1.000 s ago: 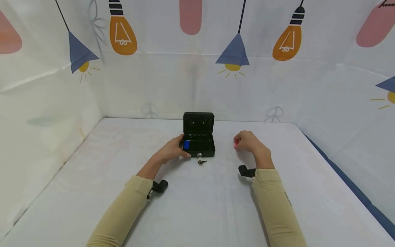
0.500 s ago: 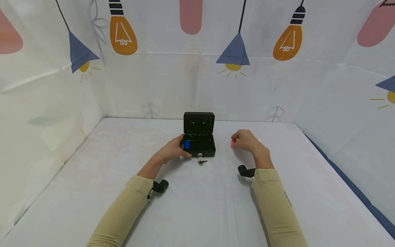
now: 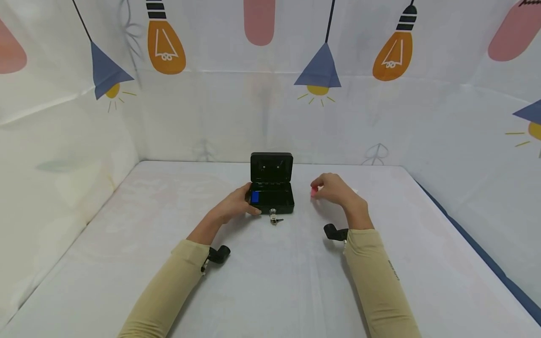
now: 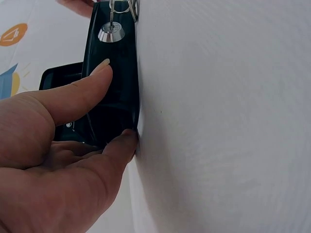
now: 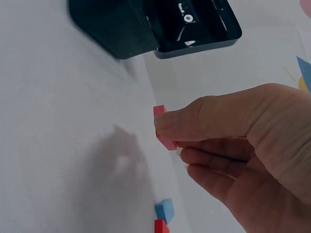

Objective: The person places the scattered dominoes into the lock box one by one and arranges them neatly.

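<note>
A small black cash box (image 3: 272, 202) stands at the far middle of the table with its lid (image 3: 271, 168) raised. Keys (image 3: 275, 219) hang from the lock on its front, and a blue block (image 3: 255, 196) shows inside at the left. My left hand (image 3: 234, 205) grips the box's left front corner, thumb (image 4: 85, 94) on the front face and fingers at the side. To the right of the box, my right hand (image 3: 336, 190) pinches a small pink block (image 5: 159, 111) between thumb and fingers, above the table.
In the right wrist view, a light blue block (image 5: 164, 209) and a red block (image 5: 161, 226) lie on the table beyond the right hand. White printed sheeting (image 3: 228, 117) walls the table (image 3: 270, 281) at the back and sides.
My right hand has moved left toward the cash box with the pink block, rising slightly in view. The left hand and the box stay in place.
</note>
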`<action>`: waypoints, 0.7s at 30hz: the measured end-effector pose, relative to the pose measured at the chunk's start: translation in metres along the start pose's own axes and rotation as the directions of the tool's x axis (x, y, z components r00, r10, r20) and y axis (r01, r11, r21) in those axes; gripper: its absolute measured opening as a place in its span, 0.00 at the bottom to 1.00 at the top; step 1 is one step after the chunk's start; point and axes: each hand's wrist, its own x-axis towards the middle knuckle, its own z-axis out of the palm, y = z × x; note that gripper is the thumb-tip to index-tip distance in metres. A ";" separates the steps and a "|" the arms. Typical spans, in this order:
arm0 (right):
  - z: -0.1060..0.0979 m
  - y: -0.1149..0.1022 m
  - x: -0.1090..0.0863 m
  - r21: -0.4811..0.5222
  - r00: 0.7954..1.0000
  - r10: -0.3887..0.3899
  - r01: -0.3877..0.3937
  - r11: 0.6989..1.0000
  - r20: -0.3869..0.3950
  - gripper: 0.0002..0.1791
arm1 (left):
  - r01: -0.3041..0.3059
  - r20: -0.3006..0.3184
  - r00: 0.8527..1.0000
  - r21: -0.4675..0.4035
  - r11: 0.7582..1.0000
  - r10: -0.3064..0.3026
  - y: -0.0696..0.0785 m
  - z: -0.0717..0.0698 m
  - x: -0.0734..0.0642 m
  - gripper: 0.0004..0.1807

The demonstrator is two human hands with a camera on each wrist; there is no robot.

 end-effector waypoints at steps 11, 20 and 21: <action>0.001 -0.019 0.004 -0.004 0.995 -0.100 0.100 0.995 -0.020 0.18 | 0.003 -0.004 1.000 -0.007 1.000 -0.003 0.001 0.001 0.000 0.56; 0.004 -0.036 0.004 -0.028 0.993 -0.115 0.115 0.993 -0.012 0.20 | 0.009 -0.008 1.000 0.006 1.000 -0.009 0.000 0.000 0.002 0.56; 0.004 -0.038 0.004 -0.025 0.993 -0.119 0.119 0.993 -0.011 0.20 | 0.010 -0.008 1.000 0.007 1.000 -0.009 0.000 0.000 0.002 0.56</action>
